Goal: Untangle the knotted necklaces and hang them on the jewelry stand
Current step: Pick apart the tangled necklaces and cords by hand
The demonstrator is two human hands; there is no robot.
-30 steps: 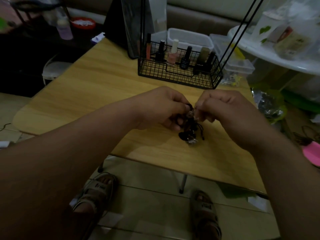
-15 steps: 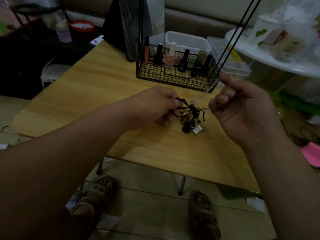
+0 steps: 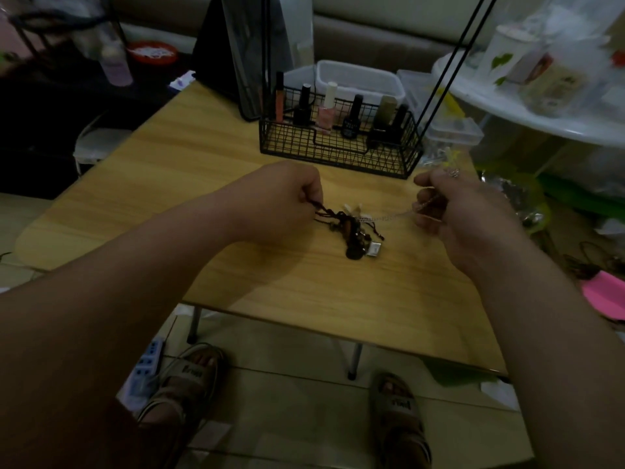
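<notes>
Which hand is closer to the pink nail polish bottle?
Left. The left hand is just in front of the pink nail polish bottle, gripping dark cords; the right hand holds a silver chain farther off, by the right corner of the basket.

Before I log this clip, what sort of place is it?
Probably a cluttered living room at home: a sofa behind the wooden table, nail polish bottles standing on it, and a plastic storage box.
</notes>
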